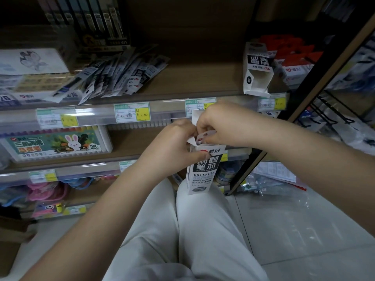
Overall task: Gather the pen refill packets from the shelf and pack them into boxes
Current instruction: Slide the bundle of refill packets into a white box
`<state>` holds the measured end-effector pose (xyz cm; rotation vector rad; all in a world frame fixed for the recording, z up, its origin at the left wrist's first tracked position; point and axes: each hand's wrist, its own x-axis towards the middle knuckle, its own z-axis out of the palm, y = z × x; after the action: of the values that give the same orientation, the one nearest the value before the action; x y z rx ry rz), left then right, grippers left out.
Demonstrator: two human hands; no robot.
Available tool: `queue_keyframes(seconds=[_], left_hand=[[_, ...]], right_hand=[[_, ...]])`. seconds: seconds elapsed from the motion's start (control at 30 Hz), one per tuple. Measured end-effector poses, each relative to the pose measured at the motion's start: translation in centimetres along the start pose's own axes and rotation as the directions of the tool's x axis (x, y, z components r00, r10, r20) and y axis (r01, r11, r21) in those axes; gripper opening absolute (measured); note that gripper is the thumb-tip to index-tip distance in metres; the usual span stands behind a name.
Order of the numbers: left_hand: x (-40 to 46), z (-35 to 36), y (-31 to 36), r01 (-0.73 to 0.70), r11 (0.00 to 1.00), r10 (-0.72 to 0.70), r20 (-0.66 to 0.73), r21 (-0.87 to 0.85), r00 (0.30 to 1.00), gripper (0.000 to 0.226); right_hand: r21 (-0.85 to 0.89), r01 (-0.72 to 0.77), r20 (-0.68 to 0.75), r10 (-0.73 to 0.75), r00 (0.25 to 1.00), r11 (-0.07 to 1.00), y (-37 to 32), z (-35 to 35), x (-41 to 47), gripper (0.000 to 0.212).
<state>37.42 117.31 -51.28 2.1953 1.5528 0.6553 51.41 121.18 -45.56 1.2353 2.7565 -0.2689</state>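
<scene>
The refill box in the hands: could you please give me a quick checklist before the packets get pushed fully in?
1. Refill box held upright by left hand: ok.
2. Top flap open, clear of the mouth: ok.
3. Right hand pinching the packets at the mouth: ok.
4. Packets fully seated: not ok, tops protrude.
5. Room left inside: cannot tell.
6. Loose packets on the shelf remaining: ok, a pile waits.

Just one cam here, strapped to the person's head, wide-angle, tilted forward and down. It sits close over both hands, with the lap in pale trousers (182, 230) filling the bottom and the shelf (182, 82) straight ahead, pretty near. Edges bend from the lens.
</scene>
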Motion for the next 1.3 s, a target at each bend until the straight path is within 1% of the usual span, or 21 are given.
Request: queue_keyframes(seconds=[0.07,0.17,0.3,0.4,0.5,0.57,0.7,0.8,0.87,0.97,1.0,1.03,1.1,1.17,1.2,1.3], left_hand=[[0.0,-0.1,0.0,0.002,1.000,-0.002,-0.009,0.014,1.000,0.033],[0.2,-0.2,0.0,0.018,1.000,-0.018,-0.006,-0.015,1.000,0.030],[0.3,-0.2,-0.1,0.028,0.999,-0.027,0.031,-0.023,0.999,0.033],[0.3,-0.4,-0.1,0.033,0.999,-0.031,0.052,-0.033,0.998,0.033],[0.1,-0.8,-0.2,0.029,0.997,-0.027,0.033,-0.067,0.999,0.028],[0.0,-1.1,-0.5,0.017,0.998,-0.016,0.013,-0.062,1.000,0.029],[-0.2,-0.9,-0.8,0.017,0.998,-0.017,0.003,-0.062,1.000,0.031],[-0.1,-0.6,-0.8,0.021,0.998,-0.022,-0.001,-0.056,1.000,0.031],[0.0,-0.7,-0.9,0.021,0.999,-0.021,0.009,-0.037,1.000,0.032],[0.2,-0.9,-1.2,0.023,1.000,-0.023,0.017,-0.021,1.000,0.032],[0.2,-1.0,-1.3,0.025,1.000,-0.024,0.017,-0.016,1.000,0.032],[0.2,-1.0,-1.4,0.025,1.000,-0.025,0.016,-0.013,1.000,0.032],[0.3,-0.9,-1.3,0.022,1.000,-0.022,0.014,-0.019,1.000,0.033],[0.3,-0.8,-1.1,0.017,1.000,-0.017,0.023,-0.021,1.000,0.034],[0.3,-0.8,-1.0,0.015,1.000,-0.014,0.027,-0.019,1.000,0.034],[0.3,-0.7,-1.0,0.003,1.000,-0.002,0.016,-0.025,1.000,0.034]], right_hand=[[-0.062,0.008,0.017,-0.007,1.000,0.998,0.3,-0.3,0.0,0.012],[-0.099,0.027,-0.012,-0.028,1.000,0.995,0.8,-0.8,0.0,0.015],[-0.053,0.021,-0.019,-0.022,1.000,0.998,1.0,-1.0,-0.1,0.013],[-0.005,0.017,-0.033,-0.017,0.999,1.000,0.9,-0.8,-0.3,0.028],[0.020,0.011,-0.072,-0.009,0.997,1.000,0.8,-0.5,-0.5,0.019],[0.008,0.014,-0.092,-0.013,0.996,1.000,0.7,-0.4,-0.7,0.016],[0.022,-0.020,-0.033,0.021,0.999,1.000,0.8,0.2,-0.5,0.015],[0.013,-0.024,-0.037,0.024,0.999,1.000,1.0,0.5,-0.1,0.016],[0.067,-0.020,-0.018,0.022,1.000,0.998,1.4,0.2,-0.1,0.015],[0.330,-0.041,-0.008,0.046,0.999,0.943,1.8,-1.3,-0.4,0.013],[0.379,-0.032,-0.016,0.041,0.999,0.925,1.9,-1.6,-0.5,0.012],[0.381,-0.028,-0.017,0.038,0.999,0.924,1.9,-1.7,-0.6,0.013],[0.263,-0.029,-0.011,0.033,0.999,0.964,1.6,-1.3,-0.6,0.011],[0.116,-0.014,-0.045,0.019,0.999,0.993,1.1,-0.6,-0.4,0.009],[0.082,-0.012,-0.064,0.018,0.998,0.997,0.9,-0.3,-0.3,0.013],[0.054,-0.030,-0.082,0.035,0.996,0.998,0.8,-0.1,-0.1,0.020]])
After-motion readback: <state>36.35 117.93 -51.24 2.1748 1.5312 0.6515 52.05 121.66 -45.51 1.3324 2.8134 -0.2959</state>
